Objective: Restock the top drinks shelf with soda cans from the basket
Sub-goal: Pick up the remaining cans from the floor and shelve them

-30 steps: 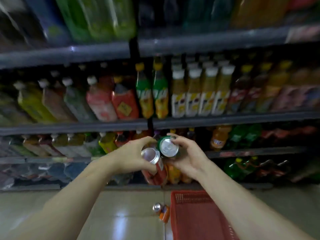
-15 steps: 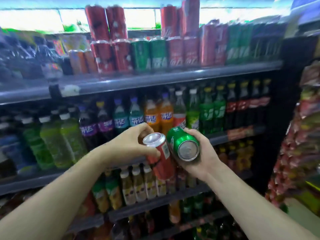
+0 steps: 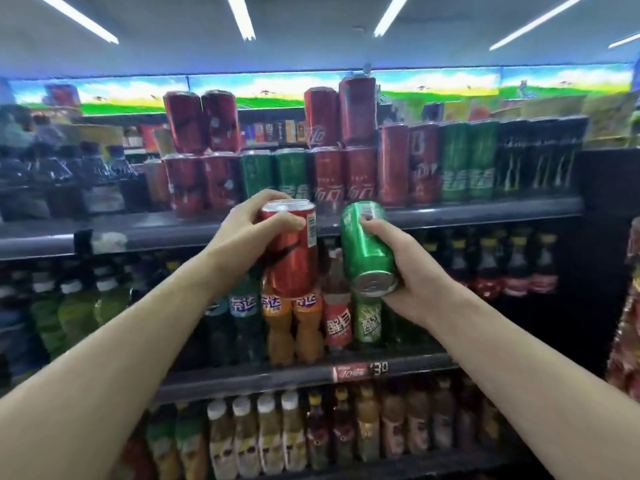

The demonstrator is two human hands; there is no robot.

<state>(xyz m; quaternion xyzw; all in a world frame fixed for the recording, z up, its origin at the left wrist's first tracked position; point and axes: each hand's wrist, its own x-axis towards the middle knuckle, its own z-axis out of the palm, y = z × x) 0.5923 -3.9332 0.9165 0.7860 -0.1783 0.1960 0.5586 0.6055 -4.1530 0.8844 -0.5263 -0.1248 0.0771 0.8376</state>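
Nearest the camera, at about 7 and 5 o'clock: two bare forearms rising toward the middle of the view. Left hand (image 3: 242,233) wrapped round the upper half of a red can (image 3: 292,251), thumb across the front, fingers curled behind; can upright, rim uppermost, at about 11 o'clock from centre. Right hand (image 3: 401,268) closed round a green can (image 3: 367,247), palm along its side, fingertips over the far end; tilted so that the bottom faces the camera, at about 1 o'clock from centre. Cans just beside each other, not touching, level with the front lip of the top shelf (image 3: 450,214).

Likely full, so fairly heavy for their size; thin walls stiff while sealed but easily dented by a knock. Smooth painted metal, probably slippery if damp. Best held round the middle of the body with a full wrap, as now; green can to be turned upright before setting down.

Behind the hands, at 6 o'clock: lower shelves of bottles (image 3: 277,327), orange, red and green. Further back, at 12 o'clock: top shelf already carrying rows of red cans (image 3: 360,174) and green cans (image 3: 287,174), some red ones stacked two high. No clear gap visible in the front row. Basket out of view. Farthest: ceiling lights (image 3: 240,17).
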